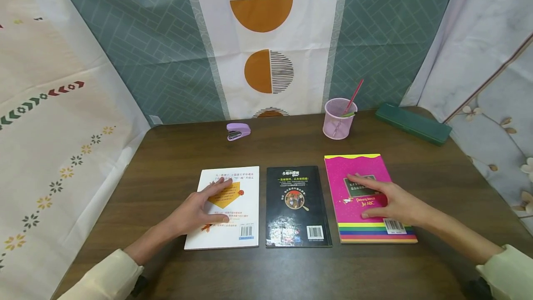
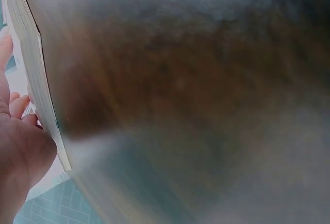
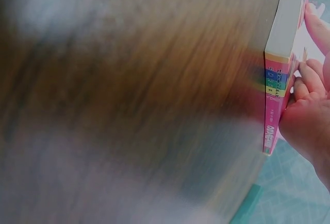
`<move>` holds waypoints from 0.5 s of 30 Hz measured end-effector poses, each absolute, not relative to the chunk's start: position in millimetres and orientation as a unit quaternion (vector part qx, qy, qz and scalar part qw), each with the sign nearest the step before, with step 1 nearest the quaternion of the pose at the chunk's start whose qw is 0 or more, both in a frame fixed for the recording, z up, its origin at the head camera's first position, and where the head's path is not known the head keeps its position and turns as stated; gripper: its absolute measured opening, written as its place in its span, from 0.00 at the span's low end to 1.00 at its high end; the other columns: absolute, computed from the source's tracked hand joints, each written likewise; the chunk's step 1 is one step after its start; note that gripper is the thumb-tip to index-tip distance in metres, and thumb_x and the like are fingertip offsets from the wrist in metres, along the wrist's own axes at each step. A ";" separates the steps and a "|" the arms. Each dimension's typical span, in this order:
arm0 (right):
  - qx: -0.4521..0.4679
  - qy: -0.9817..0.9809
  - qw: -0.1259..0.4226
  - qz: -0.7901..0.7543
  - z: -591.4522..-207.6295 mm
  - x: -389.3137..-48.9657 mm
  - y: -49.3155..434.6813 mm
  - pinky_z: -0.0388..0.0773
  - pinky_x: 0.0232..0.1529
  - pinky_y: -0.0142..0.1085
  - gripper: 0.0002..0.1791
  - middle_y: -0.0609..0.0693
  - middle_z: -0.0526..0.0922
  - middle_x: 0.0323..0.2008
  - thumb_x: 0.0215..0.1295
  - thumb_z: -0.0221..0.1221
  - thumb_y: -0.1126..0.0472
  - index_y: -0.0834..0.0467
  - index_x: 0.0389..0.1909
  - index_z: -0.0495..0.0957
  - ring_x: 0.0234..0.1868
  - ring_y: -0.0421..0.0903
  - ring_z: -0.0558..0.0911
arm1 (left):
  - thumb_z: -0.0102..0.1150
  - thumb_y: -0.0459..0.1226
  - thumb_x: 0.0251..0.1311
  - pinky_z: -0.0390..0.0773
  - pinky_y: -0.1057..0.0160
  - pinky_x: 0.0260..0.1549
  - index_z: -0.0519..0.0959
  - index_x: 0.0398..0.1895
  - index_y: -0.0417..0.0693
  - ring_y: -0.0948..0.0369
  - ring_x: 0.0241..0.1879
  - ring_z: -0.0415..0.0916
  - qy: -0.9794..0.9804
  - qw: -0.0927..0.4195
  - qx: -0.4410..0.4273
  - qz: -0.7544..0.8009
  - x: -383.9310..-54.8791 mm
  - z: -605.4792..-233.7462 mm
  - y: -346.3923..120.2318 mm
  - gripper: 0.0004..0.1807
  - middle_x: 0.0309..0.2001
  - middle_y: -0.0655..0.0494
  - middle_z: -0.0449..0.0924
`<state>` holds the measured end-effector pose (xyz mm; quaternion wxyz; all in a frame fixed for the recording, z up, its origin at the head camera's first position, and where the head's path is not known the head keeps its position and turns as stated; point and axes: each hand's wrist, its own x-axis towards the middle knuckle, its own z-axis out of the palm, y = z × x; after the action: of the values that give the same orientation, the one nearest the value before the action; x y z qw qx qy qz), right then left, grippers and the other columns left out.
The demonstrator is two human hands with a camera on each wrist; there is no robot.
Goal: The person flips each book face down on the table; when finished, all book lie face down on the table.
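Three books lie side by side on the brown wooden table (image 1: 200, 272). My left hand (image 1: 200, 209) rests on the white book (image 1: 245, 203) at the left, its fingers spread over the orange patch on the cover. On the pink book (image 1: 341, 175) at the right lies my right hand (image 1: 393, 198), with thumb and fingers apart. Between them is the black book (image 1: 295, 221), which neither hand touches. The left wrist view shows the page edges (image 2: 36, 69) of the white book beside the palm. The pink spine (image 3: 272, 116) with coloured stripes shows in the right wrist view.
Behind the books stand a purple stapler (image 1: 238, 131) and a pink mesh pen cup (image 1: 337, 121) holding a red pencil (image 1: 356, 90). A dark green case (image 1: 412, 124) lies at the back right. Patterned curtains (image 1: 266, 68) hang around the table's back and sides.
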<state>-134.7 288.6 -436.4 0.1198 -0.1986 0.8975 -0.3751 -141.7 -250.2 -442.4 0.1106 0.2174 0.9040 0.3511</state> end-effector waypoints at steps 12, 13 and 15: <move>-0.201 0.895 0.124 -0.378 -437.9 -134.5 292.2 0.87 0.50 0.52 0.55 0.64 0.63 0.78 0.55 0.80 0.47 0.49 0.82 0.63 0.73 0.72 0.63 | 0.82 0.47 0.54 0.54 0.35 0.76 0.65 0.83 0.58 0.48 0.83 0.48 0.902 0.110 0.230 0.348 -143.6 -444.5 -253.1 0.53 0.83 0.55 0.58; -0.201 0.895 0.124 -0.378 -438.0 -134.5 292.3 0.87 0.49 0.52 0.55 0.64 0.63 0.78 0.55 0.80 0.47 0.49 0.82 0.63 0.73 0.72 0.63 | 0.82 0.47 0.54 0.54 0.35 0.76 0.65 0.83 0.58 0.48 0.83 0.48 0.902 0.110 0.231 0.348 -143.8 -444.8 -253.2 0.53 0.83 0.55 0.58; -0.202 0.895 0.123 -0.378 -438.3 -134.5 292.5 0.87 0.49 0.52 0.55 0.64 0.63 0.78 0.55 0.80 0.47 0.49 0.82 0.64 0.73 0.73 0.63 | 0.83 0.47 0.54 0.54 0.35 0.76 0.65 0.83 0.58 0.48 0.83 0.48 0.902 0.109 0.233 0.348 -144.2 -445.1 -253.6 0.53 0.83 0.55 0.58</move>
<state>-134.5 292.5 -438.3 0.1227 -0.2016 0.8952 -0.3780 -144.2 -253.6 -445.1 0.1093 0.2328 0.9017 0.3476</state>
